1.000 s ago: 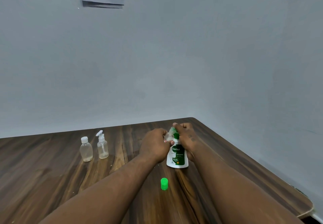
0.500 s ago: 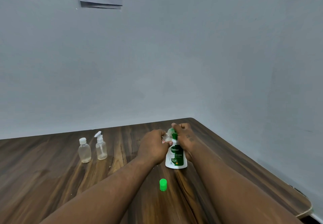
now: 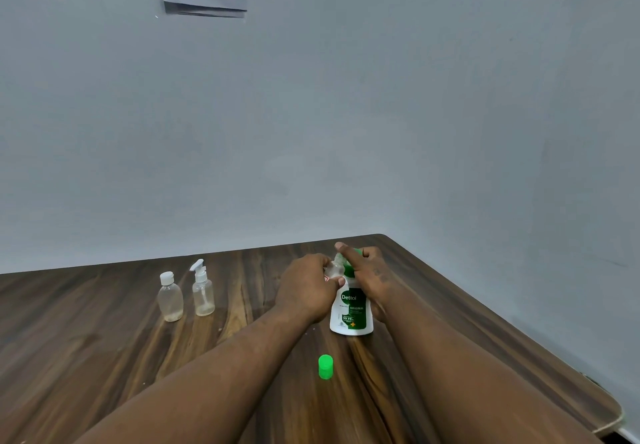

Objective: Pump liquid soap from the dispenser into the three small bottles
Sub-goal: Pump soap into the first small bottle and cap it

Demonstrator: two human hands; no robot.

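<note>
Found upright at far left on the wooden table (image 3: 104,357): a capped bottle (image 3: 169,300) and, just beside it, a pump-topped bottle (image 3: 203,294), both well apart from the hands. Gripped a small clear bottle (image 3: 333,268) in the left hand (image 3: 306,289), fingers curled round it, close against the spout of the dispenser (image 3: 351,315). Wrapped the right hand (image 3: 369,270) round the dispenser's green pump head, forefinger laid along its top. Rested the dispenser's base on the table between both wrists. Found a green cap (image 3: 325,367) nearer, between the forearms.
</note>
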